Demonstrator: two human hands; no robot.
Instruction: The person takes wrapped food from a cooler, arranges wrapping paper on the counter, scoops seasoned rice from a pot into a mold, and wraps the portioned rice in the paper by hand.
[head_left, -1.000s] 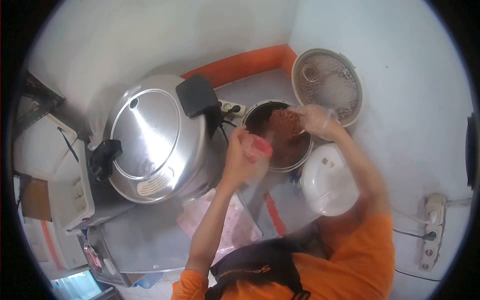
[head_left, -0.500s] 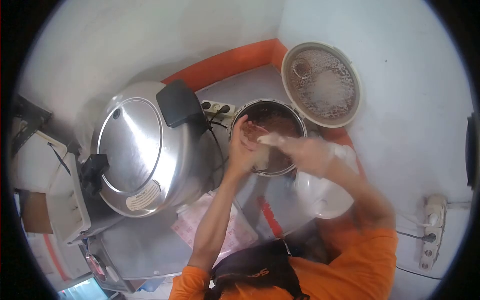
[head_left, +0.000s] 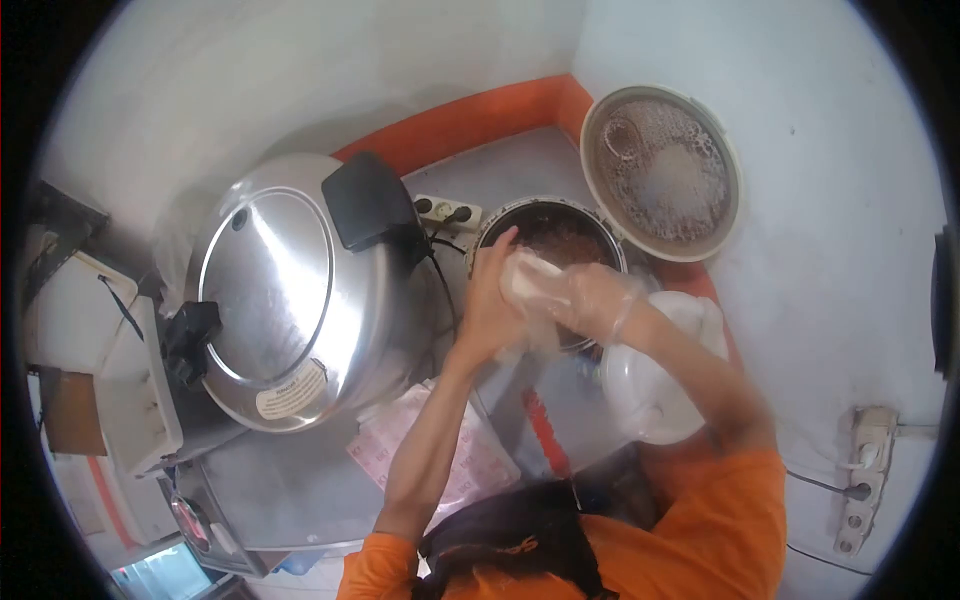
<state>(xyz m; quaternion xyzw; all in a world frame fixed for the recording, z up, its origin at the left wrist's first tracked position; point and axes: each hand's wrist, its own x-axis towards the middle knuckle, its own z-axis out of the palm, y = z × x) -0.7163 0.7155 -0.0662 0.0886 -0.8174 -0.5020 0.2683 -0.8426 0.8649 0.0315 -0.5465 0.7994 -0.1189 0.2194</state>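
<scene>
In the head view my left hand [head_left: 492, 310] is closed around a thin, clear plastic bag [head_left: 530, 335], held over the near side of an open cooking pot [head_left: 480, 262]. My right hand [head_left: 600, 300], which seems to wear a clear plastic glove, grips a white scoop [head_left: 535, 277]. The scoop's head reaches into the bag's mouth beside my left fingers. Reddish-brown food [head_left: 565, 243] lies in the pot, partly hidden by my hands. What the bag contains is hard to make out.
A large steel cooker [head_left: 265, 290] with black handles stands left. The pot's wet lid [head_left: 665, 175] leans open against the wall. A white rounded container [head_left: 650, 395] sits right, pink-printed packaging [head_left: 435, 455] in front, and a power strip [head_left: 450, 212] behind.
My right hand has brought the white scoop closer in against my left hand, into the bag's mouth. My left hand has turned slightly, and the view has shifted a little.
</scene>
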